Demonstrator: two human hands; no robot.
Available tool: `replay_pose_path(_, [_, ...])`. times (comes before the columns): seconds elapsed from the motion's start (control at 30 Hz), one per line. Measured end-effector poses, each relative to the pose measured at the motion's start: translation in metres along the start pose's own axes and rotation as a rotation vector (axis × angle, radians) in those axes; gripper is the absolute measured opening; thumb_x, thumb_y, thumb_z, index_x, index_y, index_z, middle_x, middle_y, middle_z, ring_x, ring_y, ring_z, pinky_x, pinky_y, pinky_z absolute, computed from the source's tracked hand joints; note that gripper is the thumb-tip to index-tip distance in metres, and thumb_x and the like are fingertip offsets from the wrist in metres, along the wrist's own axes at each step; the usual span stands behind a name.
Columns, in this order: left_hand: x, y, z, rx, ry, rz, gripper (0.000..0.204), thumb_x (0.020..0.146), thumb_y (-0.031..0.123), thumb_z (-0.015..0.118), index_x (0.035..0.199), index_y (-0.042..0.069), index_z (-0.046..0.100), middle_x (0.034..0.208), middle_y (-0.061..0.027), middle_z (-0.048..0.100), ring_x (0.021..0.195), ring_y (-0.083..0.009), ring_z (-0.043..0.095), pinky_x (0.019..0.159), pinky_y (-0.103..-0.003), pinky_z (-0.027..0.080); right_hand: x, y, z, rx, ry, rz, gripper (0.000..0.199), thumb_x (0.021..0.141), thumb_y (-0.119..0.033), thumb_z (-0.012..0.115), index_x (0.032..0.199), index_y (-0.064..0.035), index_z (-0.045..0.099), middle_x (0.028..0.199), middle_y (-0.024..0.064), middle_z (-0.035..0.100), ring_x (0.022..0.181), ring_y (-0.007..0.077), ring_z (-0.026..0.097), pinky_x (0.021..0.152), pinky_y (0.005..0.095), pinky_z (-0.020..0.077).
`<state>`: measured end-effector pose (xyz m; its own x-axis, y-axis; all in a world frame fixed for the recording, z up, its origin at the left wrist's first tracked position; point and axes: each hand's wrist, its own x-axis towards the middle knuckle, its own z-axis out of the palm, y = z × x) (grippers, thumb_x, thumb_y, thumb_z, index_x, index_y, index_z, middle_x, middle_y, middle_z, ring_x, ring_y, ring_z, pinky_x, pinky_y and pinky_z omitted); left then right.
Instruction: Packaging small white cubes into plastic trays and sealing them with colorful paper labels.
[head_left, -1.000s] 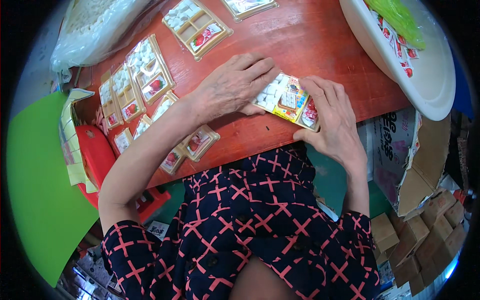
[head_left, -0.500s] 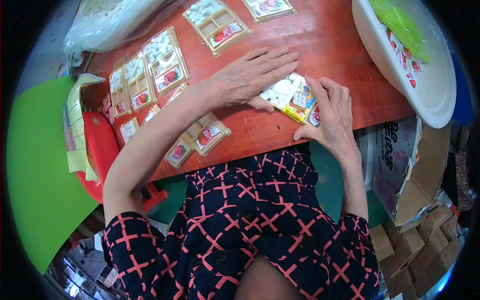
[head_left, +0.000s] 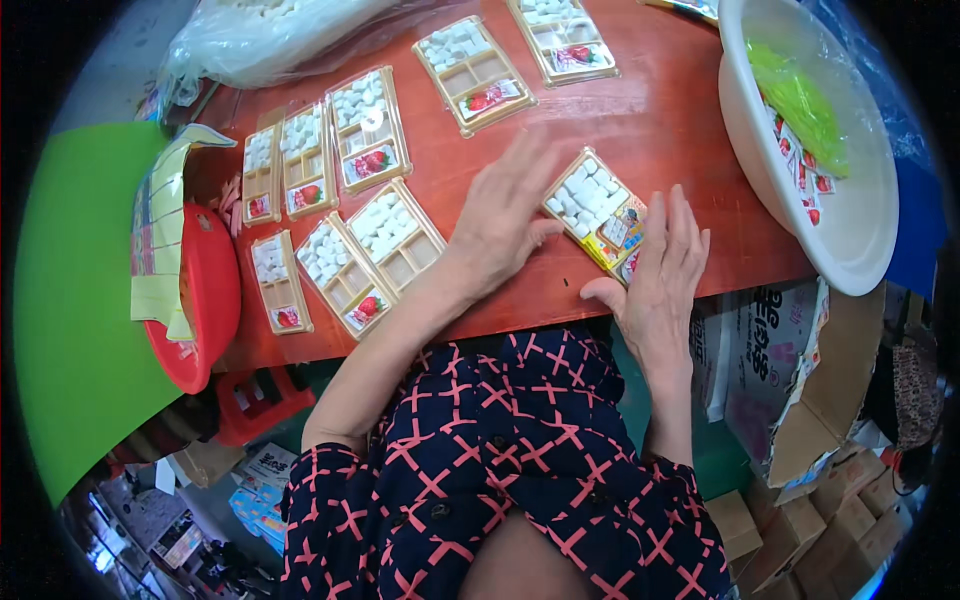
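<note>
On the red table a small compartment tray (head_left: 592, 203) lies tilted, with white pillow-shaped pieces at its far end. A yellow printed card (head_left: 618, 232) covers part of its near end, and a strawberry packet shows at the near corner. Along the tray's right edge rests my right hand (head_left: 660, 262), fingers stretched upward and thumb spread apart near the tray's near corner; it partly hides the tray. My left hand (head_left: 503, 215) is raised just left of the tray, fingers extended and slightly blurred, thumb close to the tray's left edge. Nothing shows in it.
Several similar trays (head_left: 368, 125) with white pieces and strawberry packets stand to the left and back. A clear bag (head_left: 260, 45) of white pieces lies far left. At right is a white basin (head_left: 850, 235) holding packets and a green bag; at left, a red basin (head_left: 212, 290).
My left hand has lifted away from the tray and moved left, uncovering its white pieces. The fingers of my right hand have straightened along its right side. The whole view has shifted.
</note>
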<state>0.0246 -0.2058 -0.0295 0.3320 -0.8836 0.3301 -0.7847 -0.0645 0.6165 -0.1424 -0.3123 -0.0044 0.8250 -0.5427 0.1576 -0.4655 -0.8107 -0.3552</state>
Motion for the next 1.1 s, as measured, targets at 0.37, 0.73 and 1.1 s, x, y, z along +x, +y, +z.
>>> replay_pose_path(0.37, [0.019, 0.013, 0.018, 0.334, -0.227, 0.097, 0.058, 0.077, 0.026, 0.055, 0.128, 0.004, 0.035, 0.137, -0.0112, 0.029, 0.126, -0.0284, 0.026, 0.101, -0.044, 0.020, 0.007, -0.002, 0.011, -0.101, -0.040, -0.080, 0.081, 0.065, -0.026, 0.069, 0.129, 0.0018, 0.028, 0.131, 0.0181, 0.031, 0.117, 0.0319, 0.033, 0.094, 0.0446, 0.0276])
replay_pose_path(0.73, [-0.036, -0.003, -0.062, 0.213, 0.088, -0.132, 0.057, 0.062, 0.004, 0.067, 0.116, 0.005, 0.045, 0.132, -0.0221, 0.030, 0.121, -0.0393, 0.032, 0.097, -0.045, 0.031, 0.163, 0.001, 0.011, -0.102, 0.401, -0.017, 0.059, 0.067, -0.026, 0.067, 0.111, 0.0060, 0.045, 0.095, 0.0270, 0.054, 0.085, 0.0409, 0.052, 0.078, 0.0454, 0.0411])
replay_pose_path(1.1, [-0.131, -0.005, -0.250, 0.811, 0.625, -0.377, 0.036, 0.064, 0.010, 0.064, 0.098, 0.002, 0.057, 0.113, -0.0179, 0.050, 0.104, -0.0333, 0.050, 0.084, -0.039, 0.043, 0.264, 0.166, 0.053, -0.597, 0.308, 0.325, 0.079, 0.074, -0.058, 0.051, 0.122, 0.0039, 0.038, 0.118, 0.0301, 0.041, 0.106, 0.0448, 0.042, 0.089, 0.0514, 0.0340])
